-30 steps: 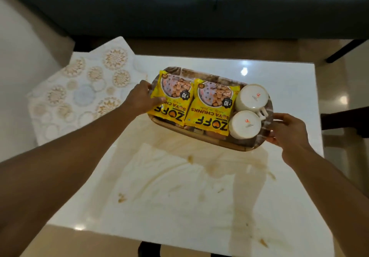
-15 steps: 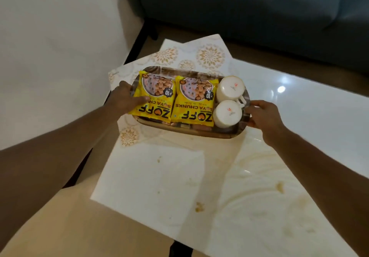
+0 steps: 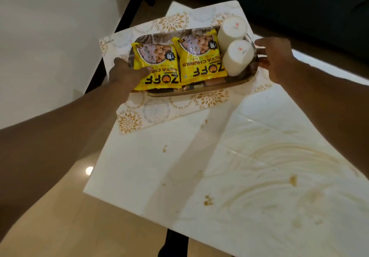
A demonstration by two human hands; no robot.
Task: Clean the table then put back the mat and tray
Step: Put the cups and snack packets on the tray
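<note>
A brown oval tray carries two yellow snack packets and two upturned white cups. My left hand grips its left end, thumb over a packet. My right hand grips its right end beside the cups. The tray is over the white mat with gold flower prints, which lies on the far left corner of the white table; I cannot tell whether it touches the mat. Brown smears and crumbs mark the table's near and right part.
A dark sofa runs along the back. A black table leg shows at the far left beside a pale wall. Beige floor lies below the table's left edge.
Both hands have carried the tray leftward from the middle of the table to above the mat at the left corner. The view has swung left with it.
</note>
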